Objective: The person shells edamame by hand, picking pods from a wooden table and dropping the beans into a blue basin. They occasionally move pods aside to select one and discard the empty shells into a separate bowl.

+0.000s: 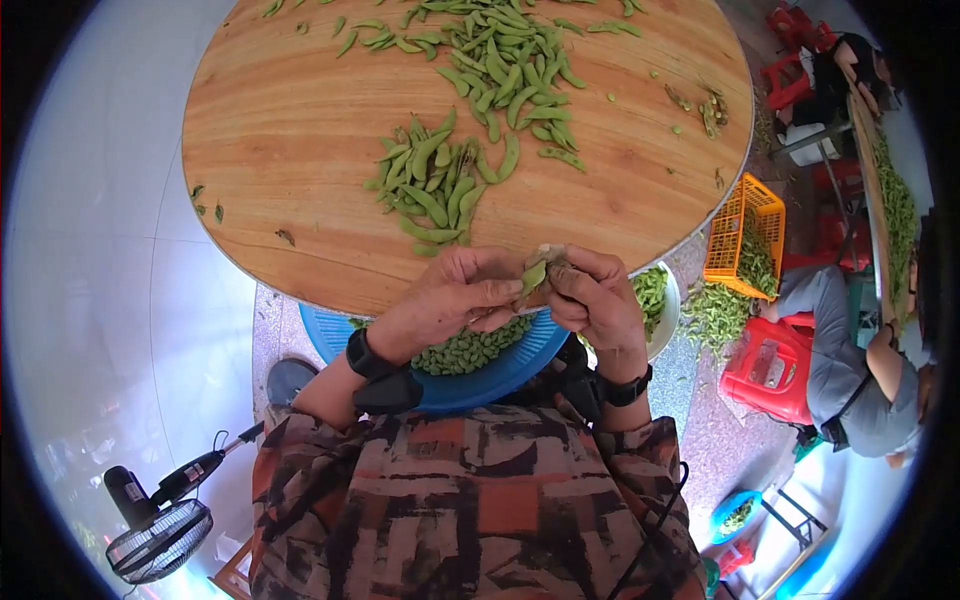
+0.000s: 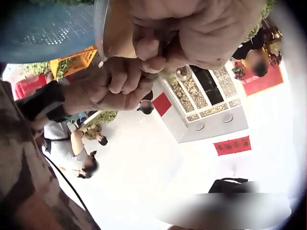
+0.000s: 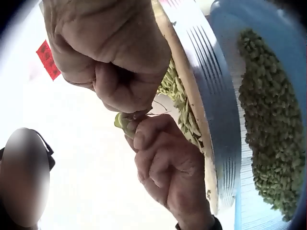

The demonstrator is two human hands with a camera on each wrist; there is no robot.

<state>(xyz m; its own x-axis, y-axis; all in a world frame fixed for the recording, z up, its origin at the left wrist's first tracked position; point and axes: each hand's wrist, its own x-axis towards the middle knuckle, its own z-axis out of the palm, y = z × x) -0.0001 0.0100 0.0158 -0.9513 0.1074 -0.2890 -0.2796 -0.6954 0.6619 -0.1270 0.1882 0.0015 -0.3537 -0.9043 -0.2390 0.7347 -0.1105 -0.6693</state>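
Just below the head camera spread a patterned shirt [image 1: 430, 490]; beyond it the two hands met at the near edge of the bench [image 1: 300, 150], the green pod [image 1: 533, 278] caught between them; the left hand [image 1: 455, 300] pinched it between thumb and fingers, while the right hand [image 1: 595, 300] had its fingers curled in and pinched the other end, though just where its fingertips pressed was partly hidden; in the right wrist view thin stalks showed beside the join. The pod looked very light, its skin pliable but fibrous, perhaps a little slick if damp; it would likely bruise or split under a hard squeeze, so the surest hold seemed to be a fingertip pinch near each end, with little pressure on the swollen middle. Under the wrists lay a blue basin [image 1: 320, 330] holding small green beans [image 1: 470, 348]; to its right a pale bowl [image 1: 672, 320] held more greenery; on the bench, just past the hands, sat a small heap of pods [image 1: 430, 185], with a larger pile [image 1: 505, 60] behind it, and some withered scraps [image 1: 712, 112] well off to the right. Farther out, an orange crate [image 1: 722, 245] stood beside pods strewn on the floor, near a red stool [image 1: 770, 370] and a seated person in grey [image 1: 850, 360].
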